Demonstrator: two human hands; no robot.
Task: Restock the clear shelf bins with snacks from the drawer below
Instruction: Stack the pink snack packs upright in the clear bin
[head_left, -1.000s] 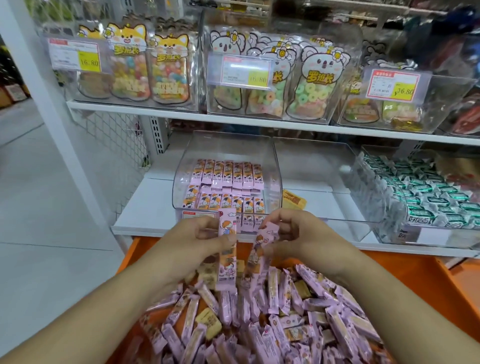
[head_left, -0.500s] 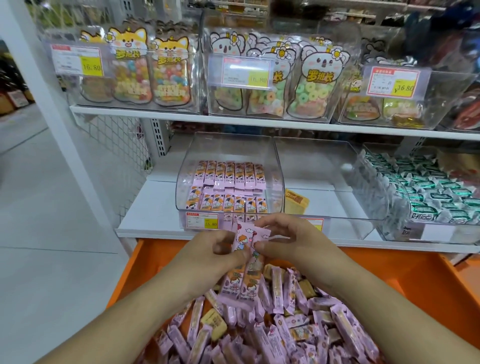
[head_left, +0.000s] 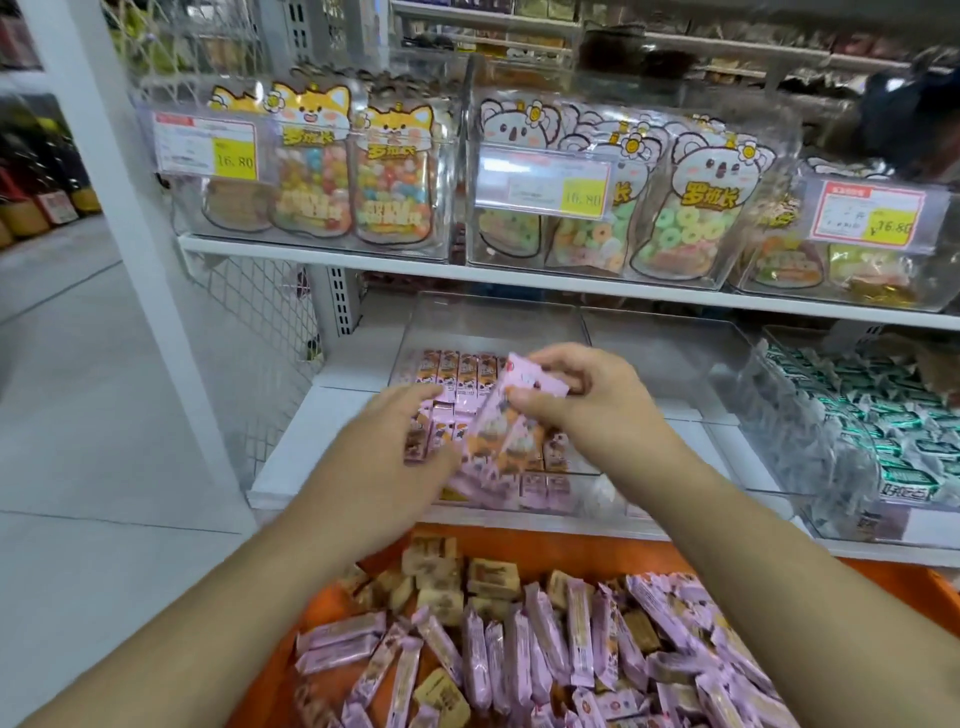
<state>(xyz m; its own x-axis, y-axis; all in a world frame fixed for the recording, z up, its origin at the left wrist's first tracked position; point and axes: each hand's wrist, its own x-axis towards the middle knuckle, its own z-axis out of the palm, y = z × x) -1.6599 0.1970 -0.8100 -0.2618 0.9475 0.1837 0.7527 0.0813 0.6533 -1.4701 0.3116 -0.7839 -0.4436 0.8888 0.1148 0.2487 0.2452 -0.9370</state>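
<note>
Yellow price tag (head_left: 235, 160) on the upper-left bin reads 16.80, beside fox-faced candy bags (head_left: 392, 171). Left hand (head_left: 384, 457) grips a bunch of pink snack bars (head_left: 498, 441) over the clear bin (head_left: 493, 322); right hand (head_left: 582, 395) fingers pinch their tops. More bars fill the orange drawer (head_left: 909, 587) below. Far-right tag (head_left: 870, 213) reads 16.80

Clear glossy plastic bin (head_left: 519, 322); shiny pink snack wrappers (head_left: 579, 631); white wire mesh (head_left: 260, 306).

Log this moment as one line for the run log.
stage: loading | both hands hold pink snack bars over clear bin | bin part-filled | orange drawer open, full
</note>
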